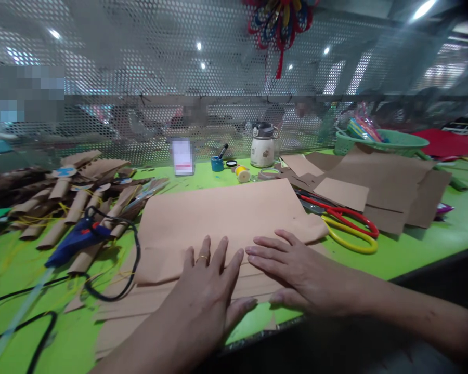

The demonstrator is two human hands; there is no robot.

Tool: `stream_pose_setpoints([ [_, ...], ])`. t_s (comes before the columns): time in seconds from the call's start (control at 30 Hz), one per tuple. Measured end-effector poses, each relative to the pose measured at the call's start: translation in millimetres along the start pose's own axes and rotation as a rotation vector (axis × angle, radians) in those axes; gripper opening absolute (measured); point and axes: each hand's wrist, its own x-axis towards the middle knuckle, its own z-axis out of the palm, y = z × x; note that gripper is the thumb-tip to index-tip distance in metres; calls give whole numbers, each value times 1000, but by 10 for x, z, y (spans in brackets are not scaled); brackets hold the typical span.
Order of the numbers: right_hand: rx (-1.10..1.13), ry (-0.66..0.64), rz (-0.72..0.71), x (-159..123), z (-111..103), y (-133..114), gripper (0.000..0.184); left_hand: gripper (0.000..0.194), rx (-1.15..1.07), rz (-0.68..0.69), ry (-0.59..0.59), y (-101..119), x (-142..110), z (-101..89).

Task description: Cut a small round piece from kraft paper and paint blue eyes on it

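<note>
A large sheet of tan kraft paper (226, 218) lies folded on the green table (413, 249), over several more tan sheets below it. My left hand (205, 291) rests flat on the sheet's near edge, fingers spread, a gold ring on one finger. My right hand (296, 272) lies flat beside it, fingers stretched out to the left and almost touching the left fingertips. Neither hand holds anything.
Red scissors (347, 215) and yellow scissors (351, 239) lie right of the sheet, by a stack of brown card pieces (386, 187). A blue glue gun (78, 236) with black cable and several paper rolls (66, 202) lie left. A cream jug (262, 145), yellow tape roll (242, 173), green basket (390, 141) and perforated screen stand behind.
</note>
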Motion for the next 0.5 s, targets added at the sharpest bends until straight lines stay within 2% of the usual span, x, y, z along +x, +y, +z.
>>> stream_pose_setpoints([
  [0.1,6,-7,10,-1,-1,-16,66,73,-12,9,17,-40,-22,39],
  [0.2,3,-23,24,3,-4,-28,67,68,-22,26,83,-98,-42,113],
  [0.3,5,-34,43,9,-9,-36,67,63,7,63,189,-140,-43,180],
  [0.5,-11,-52,48,13,-10,-46,69,57,153,241,405,-145,-26,218],
])
